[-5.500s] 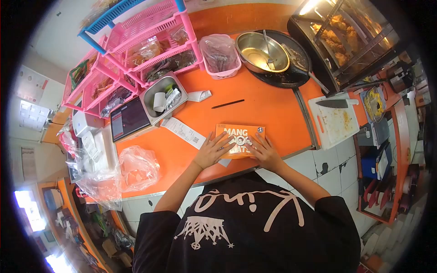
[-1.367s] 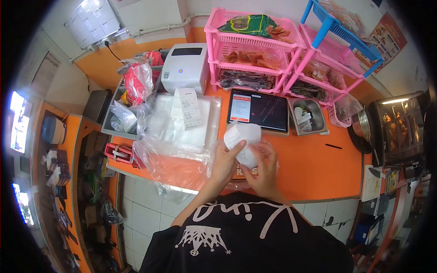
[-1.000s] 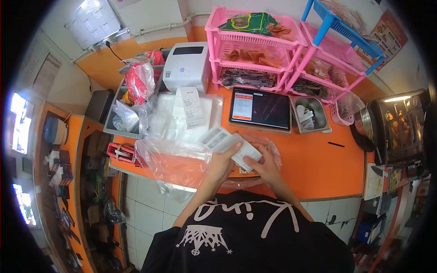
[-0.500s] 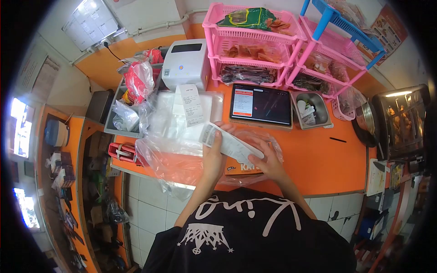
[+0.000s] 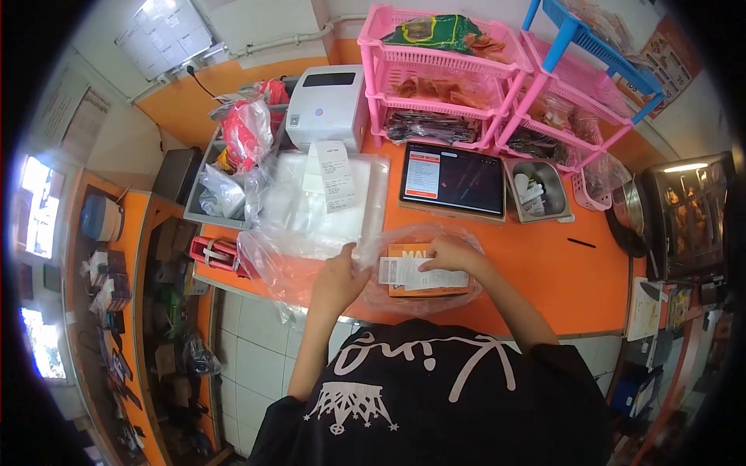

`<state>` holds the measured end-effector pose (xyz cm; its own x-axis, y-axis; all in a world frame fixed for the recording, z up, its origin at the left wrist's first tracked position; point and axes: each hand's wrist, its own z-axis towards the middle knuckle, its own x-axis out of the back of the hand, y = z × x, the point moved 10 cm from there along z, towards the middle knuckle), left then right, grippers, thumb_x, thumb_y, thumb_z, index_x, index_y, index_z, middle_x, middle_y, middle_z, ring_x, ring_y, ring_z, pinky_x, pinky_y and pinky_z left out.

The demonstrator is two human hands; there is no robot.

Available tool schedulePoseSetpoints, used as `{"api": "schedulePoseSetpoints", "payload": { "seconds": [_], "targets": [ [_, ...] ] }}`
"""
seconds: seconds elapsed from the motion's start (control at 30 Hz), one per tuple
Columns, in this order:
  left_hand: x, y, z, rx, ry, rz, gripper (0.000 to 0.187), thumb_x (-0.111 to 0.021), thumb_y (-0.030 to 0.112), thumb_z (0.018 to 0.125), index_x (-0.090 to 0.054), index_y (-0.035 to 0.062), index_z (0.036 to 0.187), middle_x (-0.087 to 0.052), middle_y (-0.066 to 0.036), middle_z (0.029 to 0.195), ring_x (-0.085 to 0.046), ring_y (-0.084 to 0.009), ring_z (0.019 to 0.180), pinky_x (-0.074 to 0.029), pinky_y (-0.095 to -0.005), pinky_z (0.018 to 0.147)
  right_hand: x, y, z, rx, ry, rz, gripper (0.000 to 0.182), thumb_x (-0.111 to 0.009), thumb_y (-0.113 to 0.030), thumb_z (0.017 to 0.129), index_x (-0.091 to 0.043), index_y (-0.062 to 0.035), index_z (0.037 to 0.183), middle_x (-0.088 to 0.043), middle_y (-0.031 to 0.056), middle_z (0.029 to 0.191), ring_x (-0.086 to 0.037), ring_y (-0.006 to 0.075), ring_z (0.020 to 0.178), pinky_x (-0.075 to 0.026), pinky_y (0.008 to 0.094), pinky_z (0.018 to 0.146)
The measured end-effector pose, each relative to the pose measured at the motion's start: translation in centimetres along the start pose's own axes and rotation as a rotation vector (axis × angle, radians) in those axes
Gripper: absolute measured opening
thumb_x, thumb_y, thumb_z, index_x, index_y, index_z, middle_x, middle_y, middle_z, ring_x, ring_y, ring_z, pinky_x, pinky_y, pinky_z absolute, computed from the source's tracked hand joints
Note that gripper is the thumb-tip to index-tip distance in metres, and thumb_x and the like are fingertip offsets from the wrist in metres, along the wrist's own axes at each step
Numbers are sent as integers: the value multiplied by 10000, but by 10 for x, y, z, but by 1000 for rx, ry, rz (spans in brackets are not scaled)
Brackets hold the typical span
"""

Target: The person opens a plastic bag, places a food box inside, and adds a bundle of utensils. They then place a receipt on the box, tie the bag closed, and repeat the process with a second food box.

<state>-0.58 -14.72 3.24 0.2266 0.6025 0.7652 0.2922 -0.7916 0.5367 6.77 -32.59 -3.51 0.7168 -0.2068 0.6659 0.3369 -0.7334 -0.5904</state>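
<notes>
An orange box (image 5: 429,293) sits inside an opened clear plastic bag (image 5: 375,289) on the orange counter. Across the top of the box lies a white printed receipt (image 5: 402,273). My right hand (image 5: 451,255) is over the box with its fingertips on the receipt; whether it grips the paper is unclear. To the left of the box, my left hand (image 5: 340,272) has its fingers apart and holds nothing, near the edge of the bag. Another receipt (image 5: 336,182) hangs from the white label printer (image 5: 325,105) over a stack of clear bags (image 5: 291,210).
A tablet (image 5: 452,179) stands behind the box, beside a metal tray (image 5: 553,203). Pink racks (image 5: 443,62) rise at the back. A grey bin (image 5: 203,182) and a red object (image 5: 217,255) are on the left. A black pen (image 5: 581,243) lies at right.
The receipt that both hands held in the air now lies on the box. My left hand has let go and moved left; my right hand has come down onto the paper.
</notes>
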Motion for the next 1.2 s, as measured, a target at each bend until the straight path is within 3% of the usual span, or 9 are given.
{"api": "schedulePoseSetpoints", "payload": {
  "seconds": [0.1,0.17,0.3,0.37,0.47,0.8,0.87,0.97,1.2],
  "targets": [
    [34,30,-12,-68,50,-112,691,-658,251,749,-336,46,1324,-582,-177,934,-615,-250,774,-488,-317,690,13,-28,-1,82,35,-207,360,-698,-394,675,-652,-38,661,-585,143,595,-564,267,564,-427,372,559],
    [45,91,-36,-539,-138,-702,528,-610,194,796,-415,26,1257,-582,-173,899,-612,-204,746,-478,-302,651,22,-36,-3,71,71,-201,381,-703,-403,664,-640,-28,647,-582,151,613,-566,283,584,-427,387,566],
    [25,79,-22,-482,-376,-1242,352,-561,139,830,-498,4,1149,-582,-153,881,-602,-181,752,-479,-327,644,38,-50,-13,300,366,-125,384,-711,-406,653,-628,-33,622,-591,139,629,-577,282,611,-436,389,589],
    [44,29,14,-271,186,-417,208,-504,61,846,-523,-34,1031,-546,-189,983,-604,-268,824,-483,-342,670,19,-26,-4,16,102,-169,344,-700,-379,665,-637,-41,646,-619,137,735,-589,278,688,-447,380,630],
    [-28,31,26,-490,-63,57,212,-542,80,807,-542,-9,1000,-554,-156,948,-582,-279,861,-476,-369,714,20,-33,-12,51,181,-177,311,-684,-346,681,-661,-60,800,-618,140,846,-587,276,789,-441,393,710],
    [-110,148,-8,-1225,222,182,317,-573,271,734,-594,149,1025,-522,-39,935,-507,-222,911,-429,-382,727,57,52,-105,-29,786,-259,550,-706,-170,677,-448,-26,1141,-529,181,1056,-557,366,873,-465,449,737],
    [-109,156,-10,-1129,210,254,377,-598,306,707,-589,205,1070,-483,-40,994,-459,-221,940,-393,-386,729,4,126,-92,-358,367,669,548,-699,-188,695,-431,-18,1141,-538,154,1011,-587,281,867,-500,336,670],
    [-119,150,-4,-1081,286,309,397,-597,319,708,-582,241,1097,-452,-64,1046,-433,-254,952,-363,-421,740,-14,156,-91,-323,365,827,440,-656,-153,729,-435,-24,1086,-569,115,924,-597,194,761,-494,298,534],
    [-141,136,1,-1037,175,295,441,-597,331,716,-551,260,1149,-441,-105,1048,-417,-272,992,-344,-434,767,144,-34,-147,-4,706,636,173,-527,-58,821,-446,-49,973,-539,31,676,-527,130,563,-438,280,499]
  ]
}}
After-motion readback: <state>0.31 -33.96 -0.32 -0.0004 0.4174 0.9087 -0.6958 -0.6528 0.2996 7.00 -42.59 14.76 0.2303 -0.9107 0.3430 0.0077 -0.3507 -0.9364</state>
